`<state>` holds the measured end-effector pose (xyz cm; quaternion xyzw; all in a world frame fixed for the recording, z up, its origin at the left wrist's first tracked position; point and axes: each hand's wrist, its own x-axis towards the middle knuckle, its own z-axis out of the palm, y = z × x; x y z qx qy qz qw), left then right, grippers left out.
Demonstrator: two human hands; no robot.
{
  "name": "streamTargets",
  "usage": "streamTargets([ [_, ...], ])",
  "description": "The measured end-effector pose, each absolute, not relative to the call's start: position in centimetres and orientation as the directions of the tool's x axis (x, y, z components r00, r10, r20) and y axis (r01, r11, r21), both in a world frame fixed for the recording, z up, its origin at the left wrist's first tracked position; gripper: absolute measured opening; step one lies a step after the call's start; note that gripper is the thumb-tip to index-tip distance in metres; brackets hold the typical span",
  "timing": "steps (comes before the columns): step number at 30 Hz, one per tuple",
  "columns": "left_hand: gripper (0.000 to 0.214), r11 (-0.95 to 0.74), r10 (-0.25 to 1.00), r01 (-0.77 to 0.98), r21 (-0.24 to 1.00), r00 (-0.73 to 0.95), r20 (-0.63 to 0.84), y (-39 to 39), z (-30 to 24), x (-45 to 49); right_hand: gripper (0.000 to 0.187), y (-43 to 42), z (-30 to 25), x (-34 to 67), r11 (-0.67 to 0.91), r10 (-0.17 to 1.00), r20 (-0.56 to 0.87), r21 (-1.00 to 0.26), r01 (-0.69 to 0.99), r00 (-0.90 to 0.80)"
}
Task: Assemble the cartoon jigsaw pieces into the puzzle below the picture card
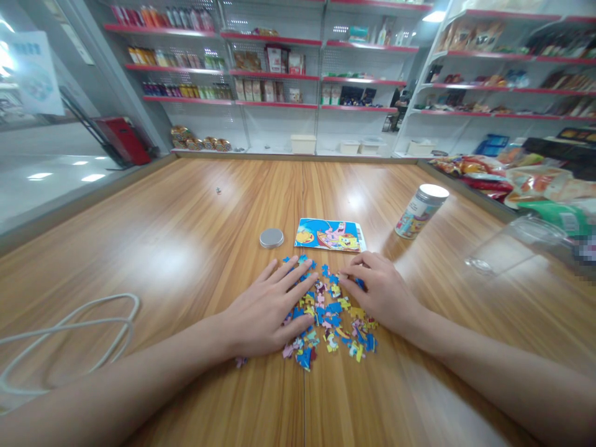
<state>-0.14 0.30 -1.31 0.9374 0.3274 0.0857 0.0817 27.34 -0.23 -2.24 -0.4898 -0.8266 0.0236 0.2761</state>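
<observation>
Loose jigsaw puzzle pieces (320, 313), blue, yellow and pink, lie in a spread-out heap on the wooden table. My left hand (267, 307) rests flat over the left side of the heap with its fingers apart, covering some pieces. At the upper right of the heap, my right hand (384, 292) has bent fingers, with thumb and index fingertips pinched at a puzzle piece. Just beyond the heap lies a picture card (329, 234) with a pink and a yellow cartoon figure on blue. Left of the card is a round grey metal lid (271, 237).
A printed cylindrical can (421, 211) stands at the right, near a clear plastic container (514, 245). Packaged snacks (484, 174) line the right edge. A pale cable (69, 326) loops at the left. Stocked shelves (274, 74) stand behind the table (223, 403).
</observation>
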Motion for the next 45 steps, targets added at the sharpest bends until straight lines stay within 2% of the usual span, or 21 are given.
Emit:
streamTargets([
  [4, 0.075, -0.764, 0.637, 0.601, 0.232, 0.760, 0.130, 0.3, -1.4, -0.3, 0.022, -0.1, -2.1, 27.4, 0.535, 0.798, 0.489, -0.304, 0.789, -0.352],
  [7, 0.064, -0.772, 0.632, 0.581, 0.259, 0.743, 0.219, 0.4, -1.5, -0.4, 0.024, 0.1, -2.1, 27.6, 0.490, 0.811, 0.506, -0.309, 0.815, -0.295],
  [11, 0.047, -0.781, 0.624, 0.556, 0.284, 0.692, 0.362, 0.4, -1.1, -0.3, 0.012, 0.1, -2.1, 27.7, 0.429, 0.833, 0.494, -0.289, 0.856, -0.251],
  [13, 0.047, -0.800, 0.599, 0.527, 0.286, 0.702, 0.385, 0.5, -0.9, -0.3, 0.022, -0.3, -1.9, 27.4, 0.492, 0.794, 0.528, -0.268, 0.828, -0.301],
  [16, 0.046, -0.865, 0.499, 0.431, 0.257, 0.793, 0.348, 0.3, -0.7, -0.3, 0.029, -1.2, -1.5, 26.5, 0.626, 0.732, 0.508, -0.237, 0.743, -0.455],
  [19, 0.043, -0.895, 0.434, 0.380, 0.234, 0.860, 0.266, 0.0, -0.6, -0.3, 0.023, -2.0, -1.2, 25.7, 0.660, 0.728, 0.435, -0.236, 0.714, -0.530],
  [22, 0.046, -0.892, 0.438, 0.392, 0.226, 0.873, 0.214, -0.2, -0.7, -0.3, 0.021, -2.2, -1.2, 25.6, 0.634, 0.754, 0.411, -0.256, 0.730, -0.512],
  [31, 0.049, -0.885, 0.458, 0.403, 0.232, 0.840, 0.291, 0.1, -0.8, -0.3, 0.019, -2.0, -1.4, 26.0, 0.625, 0.757, 0.431, -0.257, 0.737, -0.492],
  [38, 0.055, -0.916, 0.366, 0.338, 0.213, 0.924, 0.109, -0.4, 0.3, 0.0, 0.013, -1.9, -1.7, 25.8, 0.598, 0.786, 0.416, -0.330, 0.730, -0.456],
  [45, 0.059, -0.913, 0.365, 0.334, 0.233, 0.926, 0.102, -0.3, 0.1, 0.1, 0.008, -1.7, -1.8, 25.6, 0.575, 0.809, 0.403, -0.398, 0.715, -0.427],
])
